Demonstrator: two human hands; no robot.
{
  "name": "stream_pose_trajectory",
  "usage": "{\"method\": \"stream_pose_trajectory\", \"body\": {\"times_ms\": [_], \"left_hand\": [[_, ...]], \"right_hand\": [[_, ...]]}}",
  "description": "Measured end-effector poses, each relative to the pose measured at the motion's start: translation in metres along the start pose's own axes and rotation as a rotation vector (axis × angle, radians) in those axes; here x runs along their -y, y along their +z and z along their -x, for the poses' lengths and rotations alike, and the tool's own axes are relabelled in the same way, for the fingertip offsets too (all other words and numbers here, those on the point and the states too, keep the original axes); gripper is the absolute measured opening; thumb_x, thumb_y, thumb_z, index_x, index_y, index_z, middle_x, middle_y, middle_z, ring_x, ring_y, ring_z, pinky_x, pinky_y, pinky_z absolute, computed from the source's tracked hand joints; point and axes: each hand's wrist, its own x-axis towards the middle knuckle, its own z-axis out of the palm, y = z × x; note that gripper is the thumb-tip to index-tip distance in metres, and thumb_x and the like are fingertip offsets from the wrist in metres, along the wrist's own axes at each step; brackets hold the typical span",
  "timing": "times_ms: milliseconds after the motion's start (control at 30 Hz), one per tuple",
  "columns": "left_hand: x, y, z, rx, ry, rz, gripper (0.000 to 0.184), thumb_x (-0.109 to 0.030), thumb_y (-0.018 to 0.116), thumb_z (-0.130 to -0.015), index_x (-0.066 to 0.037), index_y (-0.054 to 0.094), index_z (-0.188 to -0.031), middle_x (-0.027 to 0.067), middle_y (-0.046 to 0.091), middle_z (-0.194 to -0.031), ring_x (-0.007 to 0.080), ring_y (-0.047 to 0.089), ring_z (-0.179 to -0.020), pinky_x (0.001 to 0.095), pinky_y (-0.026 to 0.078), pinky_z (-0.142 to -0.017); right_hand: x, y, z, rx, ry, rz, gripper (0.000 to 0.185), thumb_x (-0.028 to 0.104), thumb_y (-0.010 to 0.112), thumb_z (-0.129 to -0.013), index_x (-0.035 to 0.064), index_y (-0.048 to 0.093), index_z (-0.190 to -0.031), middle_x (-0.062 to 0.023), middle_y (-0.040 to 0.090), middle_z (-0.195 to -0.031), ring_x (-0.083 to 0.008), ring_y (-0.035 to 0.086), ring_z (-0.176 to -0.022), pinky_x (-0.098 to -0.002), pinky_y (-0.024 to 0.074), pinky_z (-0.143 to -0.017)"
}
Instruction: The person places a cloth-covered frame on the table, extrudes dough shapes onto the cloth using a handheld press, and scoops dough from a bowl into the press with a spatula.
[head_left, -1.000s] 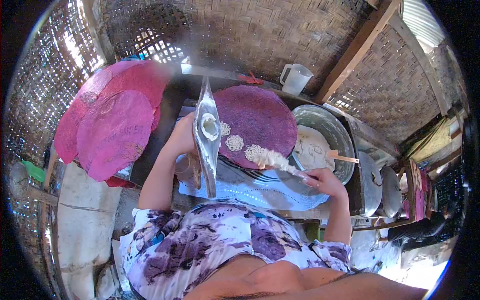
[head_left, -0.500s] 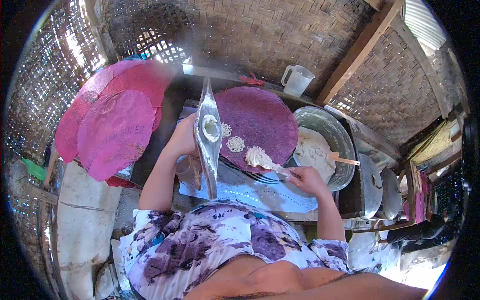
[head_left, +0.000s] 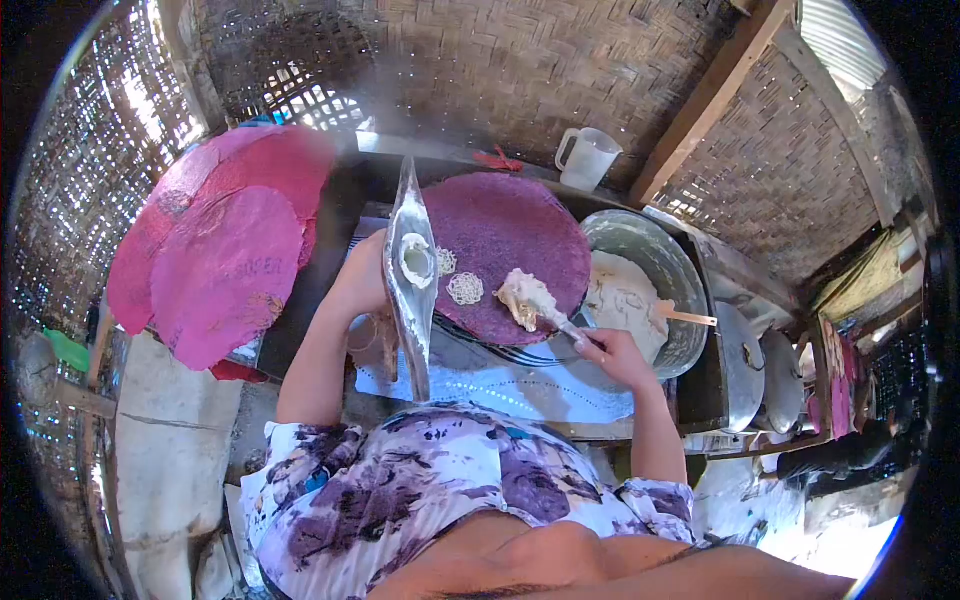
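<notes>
My left hand [head_left: 360, 275] grips long wooden press [head_left: 407, 320], fingers mostly hidden; dough rings its hole; my right hand [head_left: 615, 358] closed round dough-coated stick [head_left: 566, 327], loaded end above near right part of round purple mat [head_left: 505, 220]; lacy rounds [head_left: 465, 289] lie left; dough-handling step, I judge; next move calls for steady press, controlled stick.
</notes>
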Motion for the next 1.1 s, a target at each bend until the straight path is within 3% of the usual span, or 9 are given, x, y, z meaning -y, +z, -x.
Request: {"method": "stream_pose_trajectory", "body": {"times_ms": [100, 400, 600, 800, 900, 1000, 1100], "left_hand": [[0.005, 0.002, -0.001, -0.007, -0.002, 0.016, 0.044, -0.019, 0.071, -0.056, -0.001, 0.056, -0.094, 0.0167, 0.059, -0.091, 0.0313, 0.057, -0.087, 0.0347, 0.044, -0.078], [0.002, -0.002, 0.002, 0.003, 0.01, -0.079, 0.045, -0.021, 0.07, -0.059, 0.0, 0.055, -0.096, 0.0173, 0.058, -0.094, 0.0311, 0.056, -0.089, 0.0344, 0.044, -0.079], [-0.004, -0.002, 0.0, 0.023, -0.049, 0.044, 0.048, -0.019, 0.074, -0.052, -0.001, 0.056, -0.093, 0.0156, 0.059, -0.089, 0.0289, 0.057, -0.086, 0.0339, 0.044, -0.078], [-0.003, -0.003, 0.0, 0.022, -0.026, -0.065, 0.049, -0.017, 0.073, -0.052, -0.001, 0.055, -0.094, 0.016, 0.059, -0.091, 0.0304, 0.057, -0.087, 0.0345, 0.044, -0.079], [-0.003, -0.003, 0.0, 0.026, -0.021, -0.056, 0.049, -0.016, 0.073, -0.051, -0.001, 0.055, -0.094, 0.0164, 0.059, -0.092, 0.0312, 0.057, -0.088, 0.0344, 0.044, -0.08], [0.008, -0.001, -0.002, 0.018, -0.002, -0.011, 0.051, -0.015, 0.074, -0.05, -0.001, 0.055, -0.095, 0.0163, 0.059, -0.092, 0.0315, 0.056, -0.088, 0.0343, 0.044, -0.08], [0.008, -0.002, -0.004, 0.04, 0.033, -0.044, 0.052, -0.015, 0.074, -0.052, -0.001, 0.054, -0.098, 0.0153, 0.059, -0.092, 0.0292, 0.058, -0.088, 0.0336, 0.044, -0.079]], "right_hand": [[0.003, 0.007, -0.009, 0.09, 0.018, 0.36, 0.027, 0.023, 0.058, -0.077, 0.0095, 0.061, -0.1, -0.0141, 0.061, -0.075, -0.0168, 0.057, -0.067, -0.0303, 0.0444, -0.064], [-0.007, -0.016, 0.012, -0.061, 0.135, 0.057, 0.027, 0.022, 0.059, -0.077, 0.0102, 0.062, -0.1, -0.0137, 0.06, -0.068, -0.0191, 0.055, -0.059, -0.032, 0.044, -0.06], [0.005, -0.003, 0.021, 0.095, 0.065, 0.269, 0.028, 0.023, 0.06, -0.076, 0.0095, 0.061, -0.101, -0.0136, 0.06, -0.069, -0.0182, 0.055, -0.059, -0.0306, 0.0438, -0.059], [-0.03, 0.0, 0.022, -0.025, 0.105, 0.036, 0.029, 0.024, 0.059, -0.076, 0.0072, 0.062, -0.099, -0.0093, 0.058, -0.063, -0.0147, 0.052, -0.055, -0.0302, 0.0422, -0.055], [-0.039, -0.002, 0.023, -0.034, 0.256, -0.121, 0.024, 0.023, 0.058, -0.08, 0.0019, 0.064, -0.09, 0.0006, 0.054, -0.062, -0.0074, 0.046, -0.053, -0.0229, 0.0355, -0.048], [-0.04, -0.007, 0.026, -0.044, 0.386, -0.27, 0.026, 0.025, 0.054, -0.083, 0.0021, 0.062, -0.093, 0.002, 0.051, -0.061, -0.0041, 0.041, -0.049, -0.0194, 0.0299, -0.044], [-0.03, -0.016, 0.03, -0.07, 0.386, -0.465, 0.031, 0.029, 0.053, -0.083, 0.0021, 0.062, -0.095, 0.0007, 0.052, -0.061, -0.0054, 0.042, -0.051, -0.0201, 0.0324, -0.045]]}}
